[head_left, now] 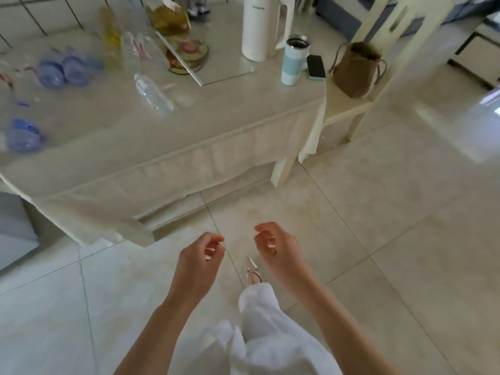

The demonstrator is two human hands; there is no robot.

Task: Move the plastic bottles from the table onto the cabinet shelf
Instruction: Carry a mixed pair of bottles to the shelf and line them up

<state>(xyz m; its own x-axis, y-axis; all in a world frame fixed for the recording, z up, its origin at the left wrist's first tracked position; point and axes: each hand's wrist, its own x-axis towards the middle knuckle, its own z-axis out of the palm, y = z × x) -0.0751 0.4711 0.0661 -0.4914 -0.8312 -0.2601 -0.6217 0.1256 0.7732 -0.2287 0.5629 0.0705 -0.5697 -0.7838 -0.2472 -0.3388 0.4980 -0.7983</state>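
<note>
Several clear plastic bottles lie on the table (216,125), which wears a cream cloth. One clear bottle (153,93) lies on its side near the middle. A pair of blue-tinted bottles (63,69) lies at the left, and another blue-tinted one (23,138) sits at the left edge. A yellowish bottle (111,36) stands further back. My left hand (201,253) and my right hand (274,249) hang over the floor in front of the table, fingers loosely curled, holding nothing. The cabinet shelf is out of view.
A white kettle (258,25), a white-and-teal tumbler (293,62), a black phone (316,66), a glass sheet (216,60) and bagged food (169,18) share the table. A brown bag (355,69) sits on a cream chair (349,106) to the right. Tiled floor (378,239) lies below.
</note>
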